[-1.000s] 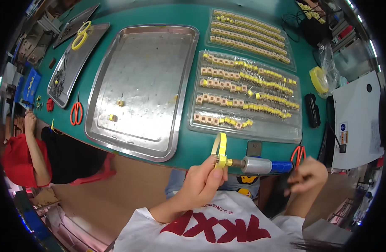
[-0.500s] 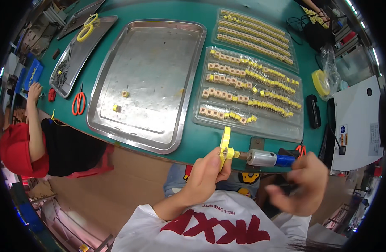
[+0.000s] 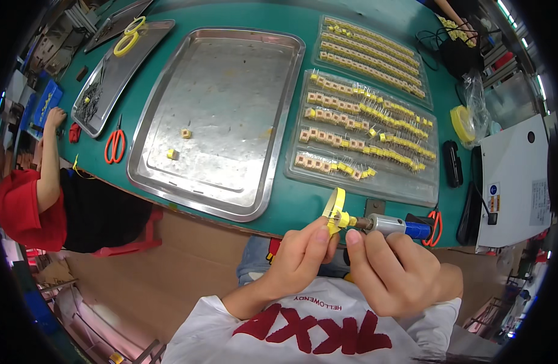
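Observation:
My left hand (image 3: 303, 252) pinches a narrow roll of yellow tape (image 3: 335, 203) at the table's front edge. Close against the roll sits a small yellow-wrapped coil (image 3: 346, 219), on the end of a metal spindle with a silver and blue body (image 3: 388, 225). My right hand (image 3: 397, 273) is closed just below the spindle, its thumb and forefinger tip near the coil. What those fingers hold, if anything, is too small to make out.
Clear plastic trays (image 3: 406, 185) hold rows of small yellow coils. A metal tray (image 3: 230, 205) carries two loose coils. Orange-handled scissors (image 3: 115, 147) lie left of it; another orange-handled pair (image 3: 435, 227) is by the spindle. A co-worker's arm (image 3: 48, 164) is at the left, and a white machine (image 3: 516, 182) stands right.
My right hand has swung in from the right of the spindle to beside the coil, and its fingers have closed. My left hand and the tape roll have shifted slightly right in view.

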Motion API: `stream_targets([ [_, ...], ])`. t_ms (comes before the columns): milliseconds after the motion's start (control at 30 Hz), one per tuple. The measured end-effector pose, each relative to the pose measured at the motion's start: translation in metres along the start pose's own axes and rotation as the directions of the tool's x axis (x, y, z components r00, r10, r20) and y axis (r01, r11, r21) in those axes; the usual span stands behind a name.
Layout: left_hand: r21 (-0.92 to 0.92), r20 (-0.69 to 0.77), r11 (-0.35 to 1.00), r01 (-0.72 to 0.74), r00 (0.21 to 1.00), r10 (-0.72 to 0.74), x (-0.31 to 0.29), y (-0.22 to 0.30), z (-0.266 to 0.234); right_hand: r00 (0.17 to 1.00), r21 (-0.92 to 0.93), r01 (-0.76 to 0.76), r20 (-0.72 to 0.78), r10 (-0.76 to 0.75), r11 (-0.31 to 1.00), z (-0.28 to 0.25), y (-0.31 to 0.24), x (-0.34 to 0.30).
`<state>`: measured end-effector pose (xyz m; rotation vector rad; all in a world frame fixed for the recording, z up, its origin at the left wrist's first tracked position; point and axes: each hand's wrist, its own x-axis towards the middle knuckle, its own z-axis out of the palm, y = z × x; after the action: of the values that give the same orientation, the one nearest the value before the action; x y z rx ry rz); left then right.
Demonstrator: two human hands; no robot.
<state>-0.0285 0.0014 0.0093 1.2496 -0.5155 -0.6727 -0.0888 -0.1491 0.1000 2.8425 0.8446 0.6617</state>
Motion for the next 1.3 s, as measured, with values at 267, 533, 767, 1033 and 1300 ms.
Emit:
stream_targets([
  [267,-0.305,-0.224,0.951,-0.043,0.974,-0.027,-0.004,-0.03,-0.015,0.996,0.231,-0.065,0.07,0.05,0.971,-0.021,0.01,-0.012],
  [533,0.191,-0.161,0.968,-0.164,0.967,0.196,0.02,-0.005,-0.01,0.806,0.427,-0.558,0.074,0.588,0.711,-0.029,0.041,-0.028],
  [767,0.362,-0.71,0.827,-0.43,0.448,0.543,0.017,-0.001,-0.097,0.709,0.621,-0.652,0.296,0.64,0.435,0.017,0.092,-0.051],
  [1033,0.779,-0.514,0.626,-0.044,0.528,0.676,0.021,0.032,-0.113,0.791,0.426,-0.61,0.383,0.478,0.668,0.058,0.1,-0.055],
  [1300,-0.27,-0.193,0.626,-0.731,0.678,0.709,-0.013,0.012,-0.029,0.79,0.472,-0.61,0.301,0.533,0.637,0.035,0.093,-0.057],
])
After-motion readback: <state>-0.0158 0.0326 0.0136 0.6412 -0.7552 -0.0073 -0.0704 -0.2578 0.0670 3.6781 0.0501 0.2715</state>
